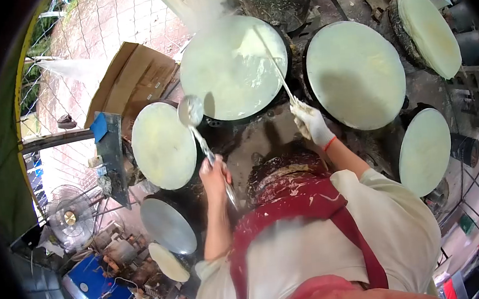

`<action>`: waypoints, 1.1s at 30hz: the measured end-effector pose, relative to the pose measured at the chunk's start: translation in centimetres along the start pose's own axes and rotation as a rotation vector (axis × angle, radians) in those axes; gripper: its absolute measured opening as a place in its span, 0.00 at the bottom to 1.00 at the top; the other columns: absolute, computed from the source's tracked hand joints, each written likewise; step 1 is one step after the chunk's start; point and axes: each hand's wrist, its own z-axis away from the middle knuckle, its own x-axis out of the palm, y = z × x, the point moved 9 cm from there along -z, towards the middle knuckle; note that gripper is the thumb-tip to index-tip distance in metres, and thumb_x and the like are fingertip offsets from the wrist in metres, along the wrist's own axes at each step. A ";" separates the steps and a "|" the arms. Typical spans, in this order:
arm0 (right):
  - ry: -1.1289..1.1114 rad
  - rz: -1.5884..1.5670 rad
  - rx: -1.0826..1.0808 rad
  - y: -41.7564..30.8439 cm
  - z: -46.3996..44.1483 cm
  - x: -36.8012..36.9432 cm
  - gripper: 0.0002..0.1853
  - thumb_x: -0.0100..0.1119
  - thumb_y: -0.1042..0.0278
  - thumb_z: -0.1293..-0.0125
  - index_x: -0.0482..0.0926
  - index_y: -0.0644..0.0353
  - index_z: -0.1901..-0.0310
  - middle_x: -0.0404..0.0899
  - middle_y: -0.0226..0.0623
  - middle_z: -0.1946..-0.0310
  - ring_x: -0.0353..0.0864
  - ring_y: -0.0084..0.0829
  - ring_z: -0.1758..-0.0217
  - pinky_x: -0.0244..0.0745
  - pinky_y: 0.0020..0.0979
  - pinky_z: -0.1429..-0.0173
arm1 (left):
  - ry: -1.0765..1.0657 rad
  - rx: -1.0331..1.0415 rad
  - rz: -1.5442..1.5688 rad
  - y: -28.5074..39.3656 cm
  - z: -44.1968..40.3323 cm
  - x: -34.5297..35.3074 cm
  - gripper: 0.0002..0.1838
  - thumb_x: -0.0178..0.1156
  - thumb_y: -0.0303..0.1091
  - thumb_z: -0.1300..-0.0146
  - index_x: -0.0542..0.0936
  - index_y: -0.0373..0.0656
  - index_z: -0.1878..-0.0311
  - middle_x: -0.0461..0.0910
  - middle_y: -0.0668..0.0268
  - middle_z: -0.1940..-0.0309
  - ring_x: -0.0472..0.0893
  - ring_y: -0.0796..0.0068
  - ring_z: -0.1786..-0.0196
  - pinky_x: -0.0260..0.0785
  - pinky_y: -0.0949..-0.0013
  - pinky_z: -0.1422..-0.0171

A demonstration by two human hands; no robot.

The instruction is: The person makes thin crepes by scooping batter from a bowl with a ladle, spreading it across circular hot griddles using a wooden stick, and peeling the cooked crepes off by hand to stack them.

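My left hand, bare, is closed around the handle of a ladle. The ladle's bowl is over the gap between two round griddles, and pale batter coats its handle. A white glove, smeared with batter, covers my right hand, which grips a long thin stick. The stick's far end reaches onto a large round griddle covered in pale batter. Near that end the batter looks thicker and streaked, and steam blurs the griddle's upper left.
Other batter-covered griddles stand around: one right, one left, one far right. A bare grey griddle is lower left. A batter-crusted bucket stands before me. Cardboard and a fan are at left.
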 end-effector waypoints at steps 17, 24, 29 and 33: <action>0.076 0.201 -0.027 2.9 4.1 0.6 0.18 0.65 0.62 0.36 0.81 0.57 0.46 0.76 0.21 0.71 0.70 0.12 0.75 0.64 0.18 0.74 | -0.551 -0.257 0.004 2.6 -17.9 16.8 0.05 0.50 0.29 0.33 0.71 0.39 0.65 0.66 0.71 0.82 0.63 0.81 0.84 0.56 0.73 0.79; 0.126 0.230 -0.110 1.6 2.2 1.8 0.18 0.63 0.61 0.35 0.79 0.53 0.45 0.68 0.19 0.82 0.60 0.12 0.87 0.55 0.20 0.85 | -0.395 -0.387 0.442 0.5 -12.3 12.3 0.06 0.48 0.31 0.30 0.65 0.44 0.65 0.64 0.71 0.79 0.62 0.80 0.83 0.59 0.71 0.77; -0.161 0.133 0.074 5.1 2.0 8.2 0.17 0.62 0.59 0.33 0.79 0.45 0.44 0.69 0.21 0.82 0.61 0.16 0.88 0.55 0.22 0.85 | -0.410 -0.562 0.781 -1.3 -9.7 16.0 0.02 0.46 0.26 0.30 0.65 0.41 0.61 0.66 0.70 0.76 0.64 0.77 0.78 0.62 0.71 0.74; -0.109 0.361 0.097 -0.8 3.1 4.4 0.17 0.64 0.59 0.35 0.80 0.51 0.46 0.69 0.20 0.80 0.63 0.12 0.84 0.57 0.18 0.81 | -0.509 -0.181 0.850 4.6 -9.4 11.7 0.04 0.46 0.30 0.28 0.66 0.42 0.61 0.65 0.73 0.80 0.66 0.82 0.81 0.60 0.77 0.78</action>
